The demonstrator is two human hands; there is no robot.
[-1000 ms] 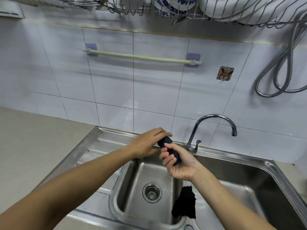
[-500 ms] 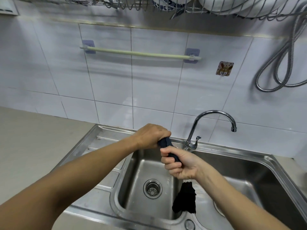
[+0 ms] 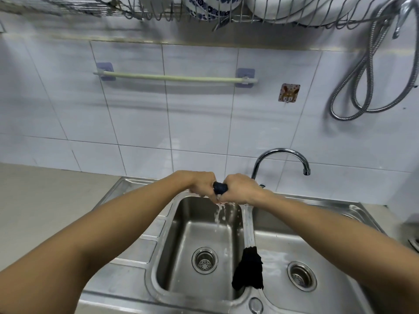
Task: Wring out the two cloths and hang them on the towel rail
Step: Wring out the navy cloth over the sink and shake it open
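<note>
A dark blue cloth [image 3: 220,187] is twisted into a tight roll between my two fists above the left basin. My left hand [image 3: 202,184] grips its left end and my right hand [image 3: 239,189] grips its right end; only a small knot of cloth shows between them. Water streams down from it into the basin. A second, black cloth [image 3: 248,271] hangs draped over the divider between the two basins. The pale green towel rail [image 3: 174,77] is fixed to the tiled wall above, with nothing on it.
The steel double sink [image 3: 317,201] has a drain in each basin and a ribbed drainboard at left. A curved tap [image 3: 281,158] stands behind my right hand. A wire dish rack [image 3: 226,12] with bowls hangs overhead. A coiled metal hose [image 3: 358,87] hangs at right.
My hands have turned from a stacked grip into side-by-side fists, twisting the cloth tighter, and water now runs out of it. The view has tilted down slightly.
</note>
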